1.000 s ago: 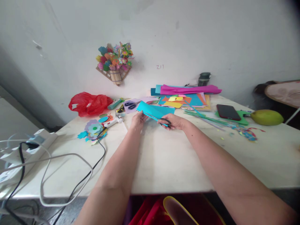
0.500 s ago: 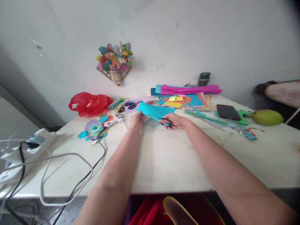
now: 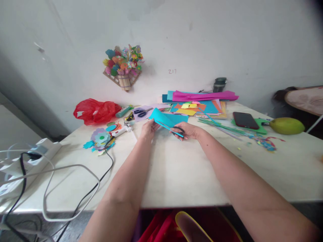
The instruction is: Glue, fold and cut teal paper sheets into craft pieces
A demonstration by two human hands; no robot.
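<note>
My left hand (image 3: pixel 149 127) grips the left end of a bright blue sheet (image 3: pixel 168 118), which looks like craft paper or foam. That end curls upward while the rest slopes down toward the table. My right hand (image 3: pixel 188 130) is closed around the black handles of a pair of scissors (image 3: pixel 179 131). The blades lie along the sheet's near edge, pointing left toward my left hand. A narrow blue strip runs along the near side by the scissors. Part of the blades is hidden by the sheet.
Left of my hands lie a glue gun (image 3: pixel 121 130), cut paper flowers (image 3: pixel 101 138), a red plastic bag (image 3: pixel 96 111) and a second pair of scissors (image 3: pixel 141 112). Coloured sheets (image 3: pixel 204 96) are stacked behind. A phone (image 3: pixel 246 120) and a mango-like fruit (image 3: pixel 287 126) sit right. Cables (image 3: pixel 75 165) cross the left side.
The blue sheet's left end has curled up further and leans more to the right. Both hands stay in nearly the same place, still gripping the sheet and the scissors.
</note>
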